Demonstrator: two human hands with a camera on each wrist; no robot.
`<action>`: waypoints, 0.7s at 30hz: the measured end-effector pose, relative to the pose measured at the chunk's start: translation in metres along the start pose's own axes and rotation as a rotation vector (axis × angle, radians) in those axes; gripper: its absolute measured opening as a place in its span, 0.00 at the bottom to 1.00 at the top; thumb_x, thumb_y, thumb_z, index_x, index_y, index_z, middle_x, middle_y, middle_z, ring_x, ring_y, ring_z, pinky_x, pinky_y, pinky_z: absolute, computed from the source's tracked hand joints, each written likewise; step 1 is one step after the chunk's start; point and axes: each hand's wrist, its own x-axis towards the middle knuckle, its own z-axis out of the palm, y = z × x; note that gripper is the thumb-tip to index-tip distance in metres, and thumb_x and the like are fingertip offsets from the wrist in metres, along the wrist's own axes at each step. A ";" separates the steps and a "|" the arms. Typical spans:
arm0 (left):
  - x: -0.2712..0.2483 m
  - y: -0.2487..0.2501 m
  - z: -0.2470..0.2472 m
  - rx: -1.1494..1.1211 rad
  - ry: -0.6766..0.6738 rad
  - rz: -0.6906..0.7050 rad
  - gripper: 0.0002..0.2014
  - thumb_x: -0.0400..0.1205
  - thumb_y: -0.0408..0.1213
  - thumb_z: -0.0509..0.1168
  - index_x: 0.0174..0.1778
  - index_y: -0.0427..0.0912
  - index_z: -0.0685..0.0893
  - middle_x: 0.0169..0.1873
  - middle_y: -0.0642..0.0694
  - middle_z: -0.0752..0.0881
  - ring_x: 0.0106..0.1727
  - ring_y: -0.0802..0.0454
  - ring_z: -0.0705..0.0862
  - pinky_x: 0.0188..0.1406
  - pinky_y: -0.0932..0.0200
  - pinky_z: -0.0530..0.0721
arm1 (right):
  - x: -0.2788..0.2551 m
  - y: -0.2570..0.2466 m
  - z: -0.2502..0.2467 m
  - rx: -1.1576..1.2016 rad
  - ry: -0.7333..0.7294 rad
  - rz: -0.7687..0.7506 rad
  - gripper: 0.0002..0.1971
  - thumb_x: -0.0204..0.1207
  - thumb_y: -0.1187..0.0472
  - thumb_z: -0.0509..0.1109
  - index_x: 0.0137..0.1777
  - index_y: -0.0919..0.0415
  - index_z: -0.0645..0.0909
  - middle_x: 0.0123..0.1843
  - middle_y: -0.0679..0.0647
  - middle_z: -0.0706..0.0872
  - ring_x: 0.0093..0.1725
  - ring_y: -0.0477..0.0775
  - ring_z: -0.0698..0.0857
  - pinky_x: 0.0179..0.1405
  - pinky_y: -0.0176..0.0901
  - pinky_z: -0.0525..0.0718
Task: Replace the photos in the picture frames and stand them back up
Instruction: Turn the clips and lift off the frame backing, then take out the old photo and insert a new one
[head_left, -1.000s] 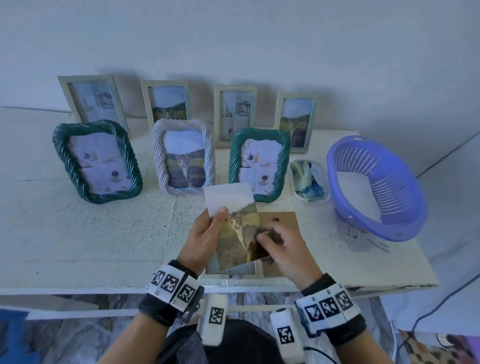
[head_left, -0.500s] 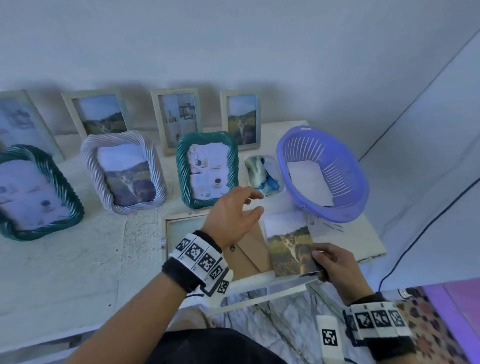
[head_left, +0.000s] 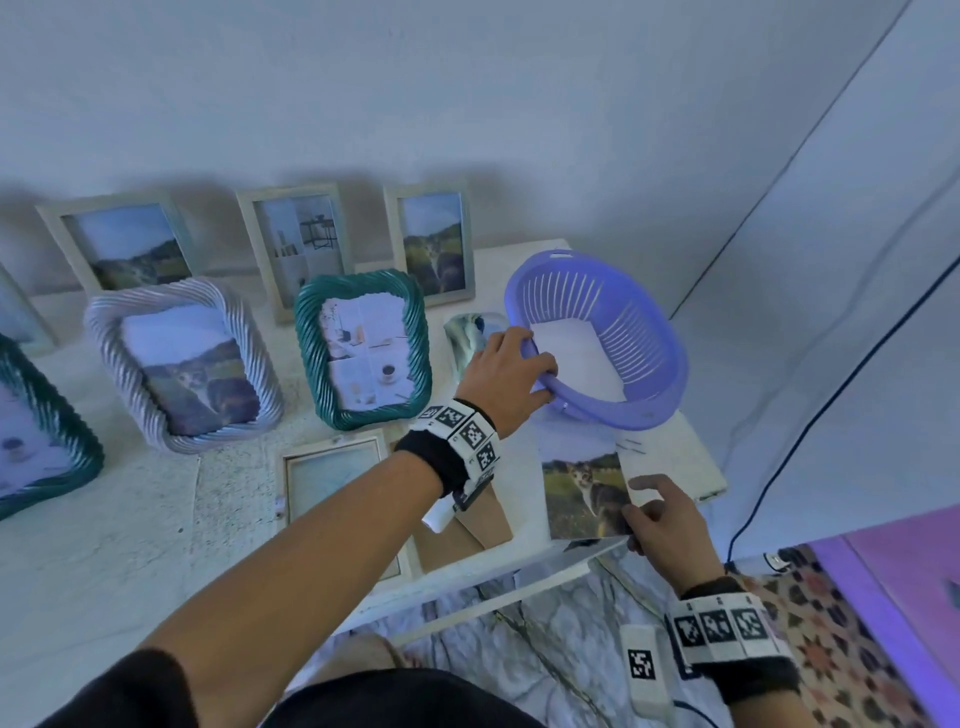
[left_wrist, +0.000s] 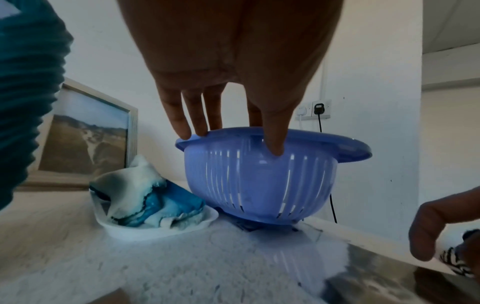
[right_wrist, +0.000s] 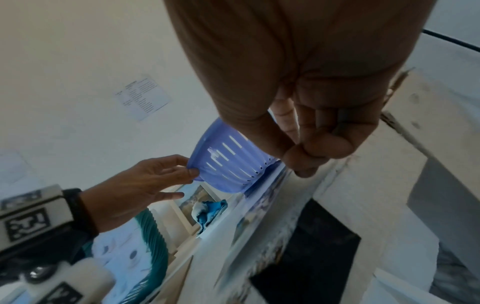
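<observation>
My left hand (head_left: 511, 376) grips the near rim of the purple slotted basket (head_left: 631, 332), fingers over the rim and thumb on the outer wall (left_wrist: 272, 142). The basket is tipped up at its left side and holds white paper (head_left: 576, 358). My right hand (head_left: 652, 512) pinches the right edge of a cat photo (head_left: 584, 491) at the table's front right corner. An opened pale frame (head_left: 332, 467) lies flat in front of me, its brown backing board (head_left: 467, 530) beside it. Several frames stand behind, among them a teal rope frame (head_left: 363, 348) and a lilac rope frame (head_left: 182, 364).
A small white dish with a blue and white cloth (left_wrist: 148, 203) sits just left of the basket. Plain pale frames (head_left: 434, 244) lean against the wall. The table's front right edge (head_left: 696, 483) is close to my right hand. A dark cable (head_left: 779, 467) hangs at the right.
My left hand has let go of the photo, reached right and taken hold of the basket's rim. My right hand has carried the cat photo to the right, near the table corner.
</observation>
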 end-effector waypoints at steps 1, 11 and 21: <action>0.001 -0.001 -0.002 -0.024 0.009 0.004 0.16 0.83 0.50 0.65 0.65 0.50 0.82 0.75 0.41 0.68 0.75 0.38 0.67 0.66 0.43 0.75 | 0.005 -0.003 0.000 -0.018 0.020 -0.007 0.08 0.79 0.69 0.67 0.55 0.60 0.75 0.24 0.64 0.83 0.20 0.51 0.79 0.28 0.43 0.75; -0.003 -0.007 0.000 -0.042 0.012 0.020 0.15 0.82 0.50 0.67 0.63 0.50 0.83 0.75 0.40 0.68 0.73 0.38 0.68 0.67 0.42 0.76 | 0.081 -0.025 0.005 -0.341 0.116 0.028 0.11 0.79 0.59 0.68 0.40 0.65 0.75 0.31 0.61 0.82 0.38 0.66 0.81 0.36 0.45 0.72; -0.010 -0.009 0.013 -0.024 0.024 0.039 0.22 0.81 0.56 0.66 0.69 0.51 0.79 0.77 0.42 0.66 0.75 0.41 0.67 0.66 0.41 0.79 | 0.082 -0.035 -0.066 -0.457 0.200 0.027 0.13 0.79 0.51 0.66 0.40 0.61 0.79 0.43 0.65 0.87 0.40 0.60 0.78 0.41 0.45 0.73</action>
